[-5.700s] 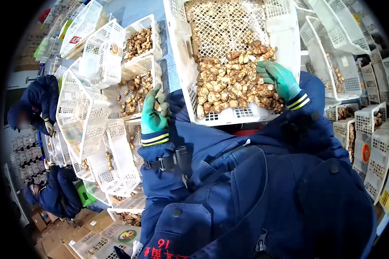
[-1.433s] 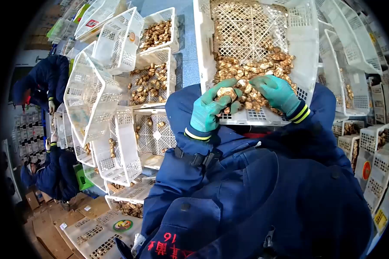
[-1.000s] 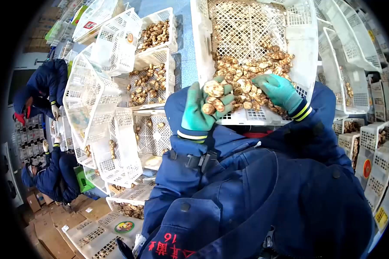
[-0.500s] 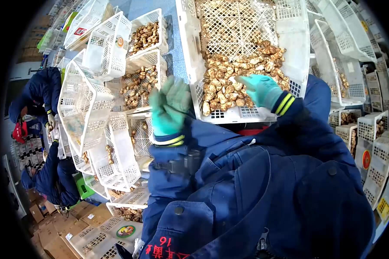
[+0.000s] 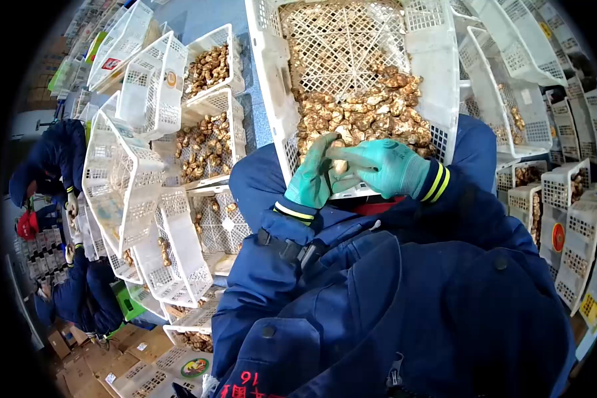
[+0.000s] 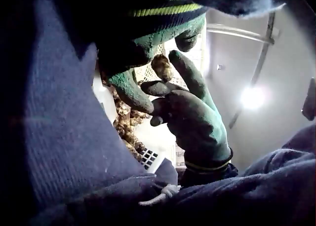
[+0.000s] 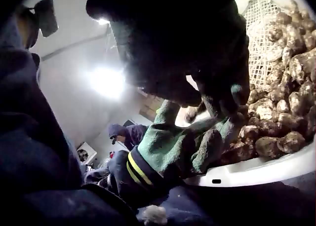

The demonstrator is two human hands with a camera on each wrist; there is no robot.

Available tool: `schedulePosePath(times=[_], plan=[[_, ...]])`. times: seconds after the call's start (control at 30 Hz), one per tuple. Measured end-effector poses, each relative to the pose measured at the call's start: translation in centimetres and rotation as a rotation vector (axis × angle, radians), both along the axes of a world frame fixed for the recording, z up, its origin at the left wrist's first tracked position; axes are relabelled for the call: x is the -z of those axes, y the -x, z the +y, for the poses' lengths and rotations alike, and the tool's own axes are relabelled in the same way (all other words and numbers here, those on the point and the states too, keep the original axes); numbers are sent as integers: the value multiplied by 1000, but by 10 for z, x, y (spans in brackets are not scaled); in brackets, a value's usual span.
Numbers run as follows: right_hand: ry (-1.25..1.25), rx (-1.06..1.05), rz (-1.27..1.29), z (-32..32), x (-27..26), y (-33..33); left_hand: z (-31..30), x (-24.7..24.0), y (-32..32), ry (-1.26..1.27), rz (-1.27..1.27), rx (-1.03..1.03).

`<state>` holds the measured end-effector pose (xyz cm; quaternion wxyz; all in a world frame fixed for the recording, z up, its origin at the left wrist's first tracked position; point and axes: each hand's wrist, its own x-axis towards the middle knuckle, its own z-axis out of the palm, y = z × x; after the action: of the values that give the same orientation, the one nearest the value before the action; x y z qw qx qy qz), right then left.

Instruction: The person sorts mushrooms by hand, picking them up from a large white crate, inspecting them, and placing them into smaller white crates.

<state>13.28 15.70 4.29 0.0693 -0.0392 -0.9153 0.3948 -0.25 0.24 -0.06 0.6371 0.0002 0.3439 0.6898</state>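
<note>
In the head view my green-gloved left hand [image 5: 308,179] is cupped in front of the near rim of a white crate [image 5: 272,86]. Its fingers curl by a small brown-and-cream mushroom [image 5: 339,166]. From the right, my gloved right hand [image 5: 395,166] reaches across, index finger and thumb on either side of that mushroom. The left wrist view has the mushroom [image 6: 162,68] between the two hands, close to the right fingertips. A heap of mushrooms [image 5: 378,113] fills the crate's near half. Seen from the right wrist, the right hand is dark and the left hand's fingers [image 7: 207,152] are bent.
More white crates [image 5: 123,172] stand stacked at left, several with mushrooms in them. Others [image 5: 511,99] lean on the right. Two people in dark blue [image 5: 46,162] work at far left. Cardboard [image 5: 86,371] covers the floor at lower left.
The left hand held several mushrooms one second ago, was empty beside the crate half a second ago, and has returned to the near rim. The right hand has moved left to meet it.
</note>
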Motion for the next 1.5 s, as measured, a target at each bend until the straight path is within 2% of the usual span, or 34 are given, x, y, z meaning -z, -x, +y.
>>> schedulePosePath(times=[0.03, 0.07, 0.1, 0.17, 0.23, 0.27, 0.3, 0.37, 0.4, 0.43, 0.5, 0.63, 0.67, 0.7, 0.77, 0.8, 0.83, 0.87, 0.9, 0.93, 0.97, 1.03, 1.07, 1.1, 1.17, 1.2, 1.23, 1.37, 1.5], plan=[[-7, -23, 25, -1, -5, 2, 0, 0, 1, -14, 18, 38], [6, 31, -71, 7, -4, 8, -3, 1, 4, -25, 36, 72], [-98, 156, 116, 16, 11, 15, -6, 2, 7, -36, 53, 106], [-105, 328, 36, 45, 18, 36, -9, 9, 11, -34, 51, 131], [-240, 278, -146, 56, 23, 62, -8, 14, 14, -11, 15, 101], [-270, 207, -240, 52, 26, 75, -7, 12, 7, 6, 71, -12], [-338, 133, -128, 46, 42, 84, -5, 20, 9, -22, 57, -16], [-372, 106, -417, 35, 60, 113, -7, 21, 8, -1, 89, -15], [-480, 174, -386, 26, 59, 117, -6, 21, 8, 54, 84, -23], [-474, 191, -491, 24, 55, 124, -8, 23, 11, -23, 71, 34], [-515, 162, -584, 22, 48, 134, -9, 20, 13, 14, 86, 85], [-412, 192, -437, 31, 58, 123, -9, 11, 13, 94, 91, 55], [-395, 223, -372, 34, 68, 118, -9, 23, 14, -16, 113, 39], [-345, 251, -227, 38, 84, 110, -8, 20, 15, -6, 140, 38], [-111, 403, -235, 47, 84, 96, -8, 27, 17, -82, -1, 50], [45, 525, -322, 46, 64, 86, -6, 23, 15, -74, -16, 8], [199, 578, -106, 56, 86, 82, -3, 17, 12, -66, -30, -35], [350, 620, -60, 68, 106, 69, -2, 13, 10, -57, -46, -75], [498, 664, -12, 72, 103, 61, -1, 13, 9, -82, -65, -102], [458, 597, 10, 73, 83, 58, 0, 13, 8, -107, -87, -123], [364, 518, -108, 70, 64, 52, 2, 12, 8, -131, -108, -143], [289, 84, -144, 61, 26, 55, 1, 6, 11, -86, -88, -136], [137, -23, -201, 55, -2, 60, 1, 0, 11, -140, -121, -116], [288, 155, -240, 49, 0, 72, 1, -4, 12, -192, -153, -101], [59, 372, -251, 60, -1, 97, -1, 3, 14, -199, -207, -76], [-268, 365, -98, 73, 46, 112, -3, 5, 15, -229, -190, -33], [-471, 260, -492, 67, 31, 131, -4, 10, 15, -238, -185, 9], [-585, 290, -567, 42, 57, 150, -9, 6, 16, -125, -8, 71], [-471, 323, -612, 48, 70, 149, -6, 18, 14, -53, -15, 11]])
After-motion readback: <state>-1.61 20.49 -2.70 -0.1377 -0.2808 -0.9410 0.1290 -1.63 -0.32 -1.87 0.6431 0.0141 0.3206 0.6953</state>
